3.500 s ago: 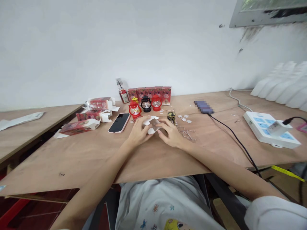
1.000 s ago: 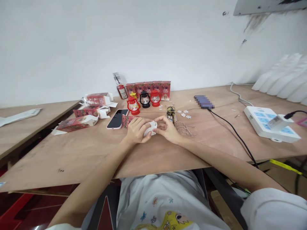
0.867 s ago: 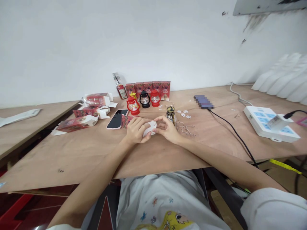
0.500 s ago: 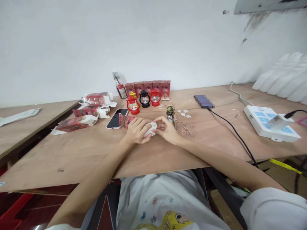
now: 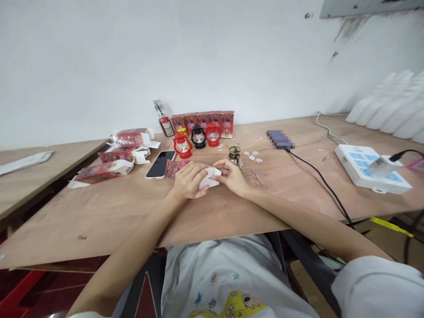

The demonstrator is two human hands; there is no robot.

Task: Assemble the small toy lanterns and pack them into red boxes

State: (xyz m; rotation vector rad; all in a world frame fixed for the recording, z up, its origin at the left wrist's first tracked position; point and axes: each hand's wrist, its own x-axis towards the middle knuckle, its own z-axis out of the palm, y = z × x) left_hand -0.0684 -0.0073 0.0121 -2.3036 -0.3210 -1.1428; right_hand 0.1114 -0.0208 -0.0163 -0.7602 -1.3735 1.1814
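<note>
Both hands meet over a small red and white carton (image 5: 208,177) lying on the wooden table (image 5: 115,212). My left hand (image 5: 188,180) wraps round the carton's body, whose red printed side (image 5: 172,168) sticks out to the left. My right hand (image 5: 233,177) pinches the white flap at the carton's right end. A small black and gold lantern (image 5: 234,153) stands just behind my right hand. Thin wire pieces (image 5: 255,176) lie to its right.
A phone (image 5: 161,164) lies left of my hands. Two red lanterns (image 5: 182,145) and a black one (image 5: 198,137) stand before a row of red boxes (image 5: 205,120). Opened cartons (image 5: 106,170) lie further left. A white power strip (image 5: 371,174) and a black cable (image 5: 318,181) are on the right.
The carton went from flat white flaps under both hands to a folded body in my left hand. My right hand has drawn the white end flap slightly out to the right.
</note>
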